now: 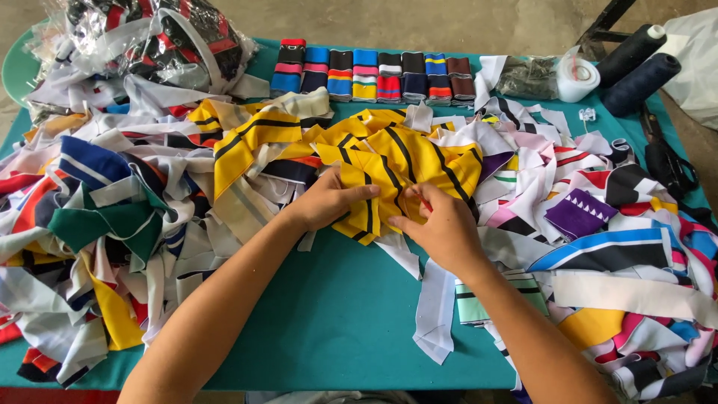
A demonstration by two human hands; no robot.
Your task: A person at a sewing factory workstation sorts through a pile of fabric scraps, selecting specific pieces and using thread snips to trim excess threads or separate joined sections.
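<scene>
My left hand [327,199] and my right hand [440,227] both grip a bundle of yellow fabric pieces with black stripes [404,161] in the middle of the teal table [336,314]. The left thumb lies over the bundle's near left edge. The right fingers pinch its near right edge. More yellow striped pieces [247,138] spread to the left of the bundle.
Heaps of mixed coloured fabric strips lie to the left [90,217] and right [613,239]. A row of folded striped ribbing [374,75] lines the far edge. A plastic bag of fabric [157,37], two dark thread cones [636,67], a tape roll [577,77] and black scissors [668,161] stand around.
</scene>
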